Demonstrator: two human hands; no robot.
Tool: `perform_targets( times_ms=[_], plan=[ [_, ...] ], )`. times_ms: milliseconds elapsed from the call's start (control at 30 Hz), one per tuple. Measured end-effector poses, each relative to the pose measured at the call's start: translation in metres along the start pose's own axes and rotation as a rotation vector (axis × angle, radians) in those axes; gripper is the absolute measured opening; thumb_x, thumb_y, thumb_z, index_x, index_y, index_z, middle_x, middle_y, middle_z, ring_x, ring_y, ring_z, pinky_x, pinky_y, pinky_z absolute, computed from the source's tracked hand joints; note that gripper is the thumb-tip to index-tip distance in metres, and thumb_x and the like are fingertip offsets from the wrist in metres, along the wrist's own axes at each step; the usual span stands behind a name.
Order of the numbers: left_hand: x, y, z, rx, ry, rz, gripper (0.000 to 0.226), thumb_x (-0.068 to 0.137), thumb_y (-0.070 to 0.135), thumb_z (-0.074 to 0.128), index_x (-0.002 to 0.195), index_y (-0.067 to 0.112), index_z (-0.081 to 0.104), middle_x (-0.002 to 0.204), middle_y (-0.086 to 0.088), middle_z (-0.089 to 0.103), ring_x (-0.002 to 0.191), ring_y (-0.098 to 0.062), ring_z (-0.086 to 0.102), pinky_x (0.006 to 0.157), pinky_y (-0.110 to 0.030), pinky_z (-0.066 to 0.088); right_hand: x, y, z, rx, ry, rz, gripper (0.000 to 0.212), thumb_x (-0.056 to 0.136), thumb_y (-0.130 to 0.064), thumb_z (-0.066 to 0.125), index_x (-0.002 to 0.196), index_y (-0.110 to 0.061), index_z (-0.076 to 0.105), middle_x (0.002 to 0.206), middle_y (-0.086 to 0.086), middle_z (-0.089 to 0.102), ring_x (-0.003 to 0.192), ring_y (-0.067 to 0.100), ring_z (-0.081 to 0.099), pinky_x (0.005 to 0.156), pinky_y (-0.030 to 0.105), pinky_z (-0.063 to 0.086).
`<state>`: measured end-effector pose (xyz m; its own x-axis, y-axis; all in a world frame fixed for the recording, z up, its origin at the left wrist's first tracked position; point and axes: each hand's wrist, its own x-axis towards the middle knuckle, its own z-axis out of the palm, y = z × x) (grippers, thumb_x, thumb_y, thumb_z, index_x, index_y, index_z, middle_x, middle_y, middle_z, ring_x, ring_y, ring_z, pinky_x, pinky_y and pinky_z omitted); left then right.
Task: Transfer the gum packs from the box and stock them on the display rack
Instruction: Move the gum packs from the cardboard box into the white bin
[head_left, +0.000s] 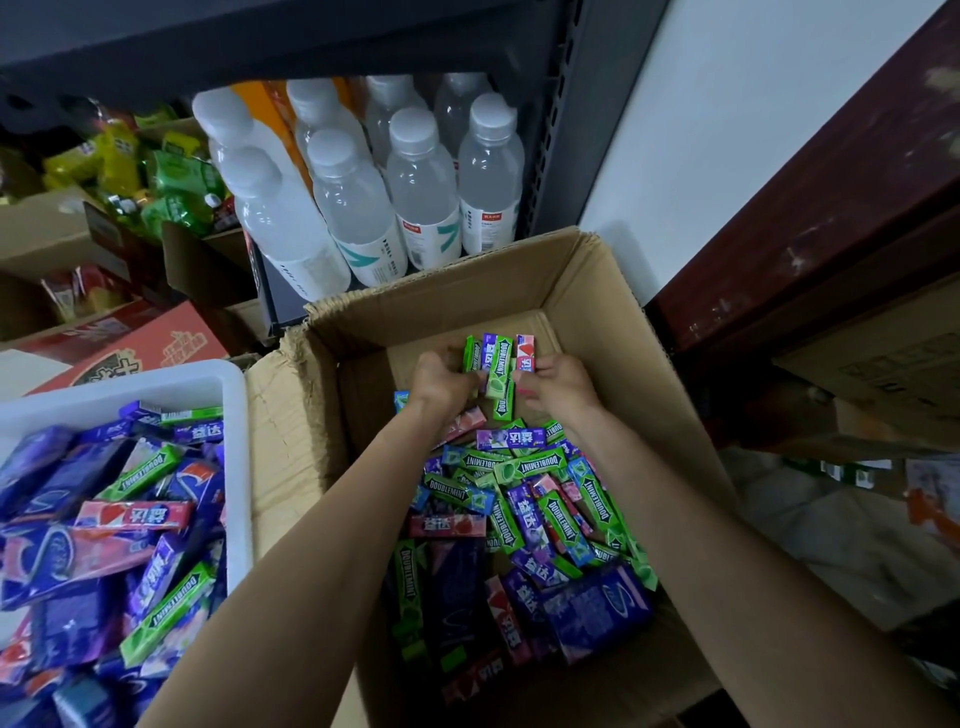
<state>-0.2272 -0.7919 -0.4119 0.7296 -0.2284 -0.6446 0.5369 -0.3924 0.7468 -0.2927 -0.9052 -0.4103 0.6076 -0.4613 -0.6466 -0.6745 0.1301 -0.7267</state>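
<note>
A fistful of gum packs (498, 364) sits bunched upright between both hands, held above the far end of the cardboard box (597, 291), with a heap of loose packs (519, 519) lying lower in that same box. Risk here: the bundle is uneven, green sticks poking out below, so one could well slip and drop into the box if the squeeze loosens. Left hand (444, 382) curls round the bundle's left side, right hand (558, 387) pinches its right side, both forearms stretched forward over the box. Left of the box, a white tray (228, 415) holds more packs.
</note>
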Motion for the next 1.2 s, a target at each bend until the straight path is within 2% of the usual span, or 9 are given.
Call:
perform_targets(
  times_ms=[100,167,233,367,533,667,933,1067,1200],
  plan=[
    [-0.006,-0.006,0.003,0.0,-0.007,0.033,0.038,0.084,-0.005,0.063,0.118,0.008,0.053,0.112,-0.013,0.065,0.094,-0.025,0.062,0.076,-0.032,0.052,-0.008,0.004,0.005,0.05,-0.036,0.028,0.01,0.089,-0.008,0.062,0.092,0.002,0.059,0.086,0.017,0.064,0.073,0.022,0.061,0.086,0.044,0.052],
    [-0.012,-0.006,0.007,-0.001,-0.018,0.046,0.042,0.084,-0.003,0.065,0.123,0.009,0.052,0.114,-0.012,0.064,0.094,-0.027,0.063,0.065,-0.028,0.052,-0.009,0.007,0.008,0.016,-0.01,0.0,0.025,0.086,-0.017,0.066,0.1,0.003,0.059,0.101,0.025,0.066,0.089,0.033,0.065,0.089,0.054,0.05],
    [-0.02,-0.003,0.007,-0.037,-0.023,0.056,0.044,0.085,-0.004,0.064,0.125,0.008,0.049,0.111,-0.011,0.064,0.088,-0.025,0.064,0.052,-0.023,0.052,-0.016,0.003,0.007,0.014,-0.003,-0.018,0.025,0.086,-0.018,0.066,0.104,-0.001,0.06,0.107,0.021,0.066,0.1,0.035,0.063,0.087,0.05,0.051],
    [-0.039,0.003,-0.001,-0.047,0.001,0.134,0.046,0.08,0.0,0.07,0.121,0.011,0.053,0.108,-0.012,0.067,0.085,-0.022,0.067,0.063,-0.03,0.058,-0.031,-0.005,-0.004,0.048,-0.027,-0.103,0.021,0.088,-0.012,0.063,0.107,-0.004,0.063,0.107,0.016,0.068,0.1,0.031,0.064,0.081,0.039,0.053],
    [-0.081,0.015,-0.017,0.016,0.069,0.303,0.041,0.076,0.012,0.077,0.109,0.025,0.057,0.095,-0.007,0.07,0.081,-0.024,0.07,0.071,-0.045,0.059,-0.072,-0.023,-0.011,0.035,-0.064,-0.217,0.016,0.085,-0.016,0.066,0.1,-0.009,0.066,0.102,0.014,0.07,0.095,0.032,0.066,0.087,0.051,0.053],
    [-0.126,0.022,-0.051,-0.005,0.128,0.427,0.044,0.077,0.013,0.077,0.115,0.021,0.057,0.104,-0.002,0.069,0.089,-0.017,0.067,0.074,-0.039,0.058,-0.122,-0.045,0.002,0.027,-0.122,-0.313,0.011,0.086,-0.015,0.066,0.097,-0.015,0.065,0.102,0.012,0.07,0.096,0.028,0.066,0.088,0.051,0.052],
    [-0.163,0.011,-0.182,-0.033,0.115,0.466,0.036,0.081,0.006,0.071,0.109,0.02,0.054,0.096,-0.009,0.066,0.083,-0.021,0.064,0.07,-0.034,0.057,-0.189,-0.073,0.117,0.006,-0.147,-0.418,0.01,0.085,-0.005,0.064,0.089,-0.015,0.065,0.098,0.013,0.07,0.091,0.028,0.066,0.087,0.049,0.051],
    [-0.15,-0.006,-0.262,0.153,0.13,0.461,0.039,0.081,0.011,0.072,0.113,0.027,0.056,0.097,-0.007,0.068,0.075,-0.02,0.066,0.074,-0.04,0.057,-0.186,-0.068,0.2,-0.108,-0.085,-0.446,0.005,0.077,-0.022,0.071,0.081,-0.023,0.068,0.092,0.009,0.071,0.089,0.029,0.066,0.083,0.051,0.053],
    [-0.125,-0.017,-0.309,0.42,0.121,0.504,0.045,0.084,0.006,0.066,0.125,0.021,0.055,0.114,-0.003,0.064,0.091,-0.019,0.061,0.076,-0.032,0.053,-0.175,-0.068,0.256,-0.256,-0.074,-0.457,0.02,0.082,-0.021,0.071,0.095,-0.006,0.068,0.091,0.011,0.07,0.085,0.027,0.063,0.076,0.037,0.049]
  ],
)
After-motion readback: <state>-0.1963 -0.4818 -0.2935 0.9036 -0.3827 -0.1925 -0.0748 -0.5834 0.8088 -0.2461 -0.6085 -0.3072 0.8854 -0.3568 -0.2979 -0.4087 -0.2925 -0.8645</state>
